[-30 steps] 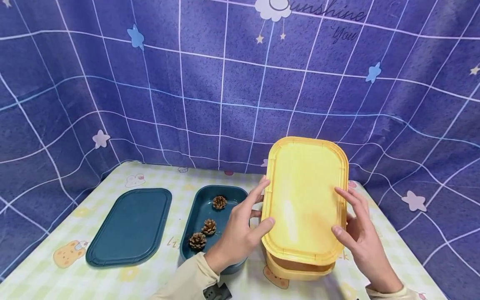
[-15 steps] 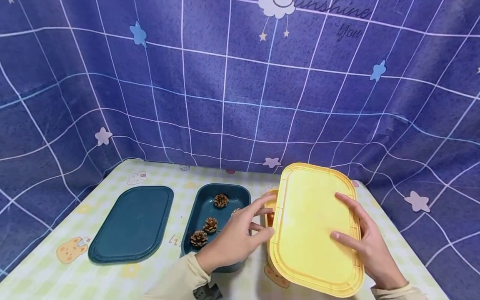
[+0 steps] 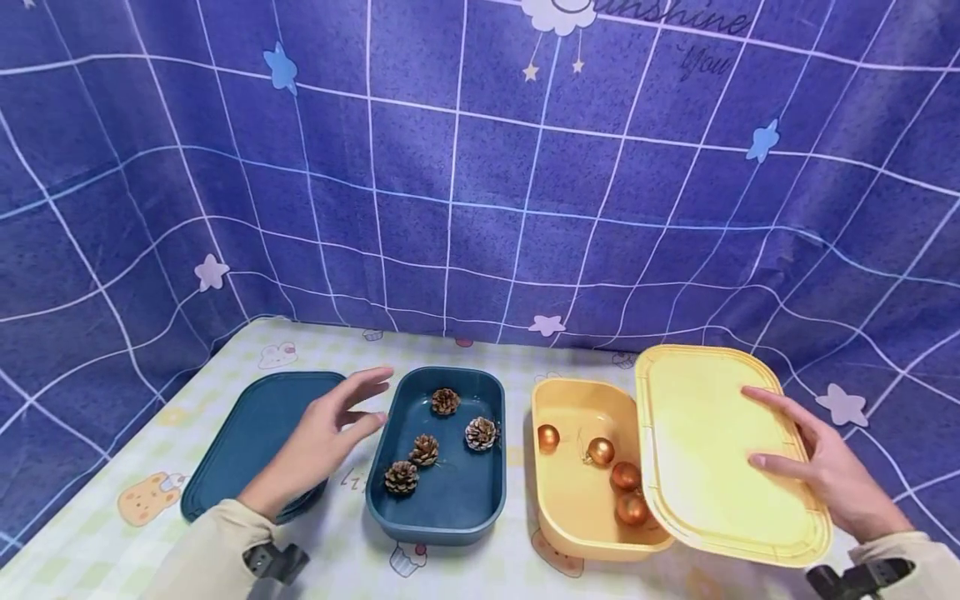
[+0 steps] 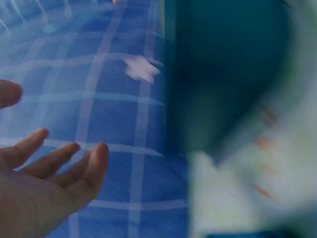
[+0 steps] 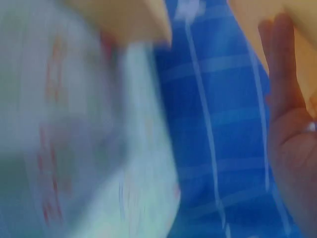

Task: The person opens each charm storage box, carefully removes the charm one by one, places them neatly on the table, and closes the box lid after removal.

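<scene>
My right hand (image 3: 832, 475) grips the yellow lid (image 3: 727, 450) by its right edge, thumb on top and other fingers beneath. The lid is tilted and overlaps the right side of the yellow box (image 3: 585, 517) in the head view. Several copper-coloured bauble ornaments (image 3: 600, 451) lie inside that box. My left hand (image 3: 322, 442) holds nothing, its fingers loosely bent, between the dark teal lid (image 3: 247, 442) and the teal box (image 3: 442, 504). Several pine cones (image 3: 423, 450) lie in the teal box. In the left wrist view the left hand (image 4: 54, 183) has its fingers spread apart.
A pale checked cloth (image 3: 360, 575) with cartoon prints covers the table. Behind it hangs a blue grid-patterned curtain (image 3: 412, 167) with stars, which also runs along both sides. The teal lid lies flat at the left.
My right hand has drawn the yellow lid off to the right, uncovering the baubles. My left hand has left the lid and moved left past the teal box.
</scene>
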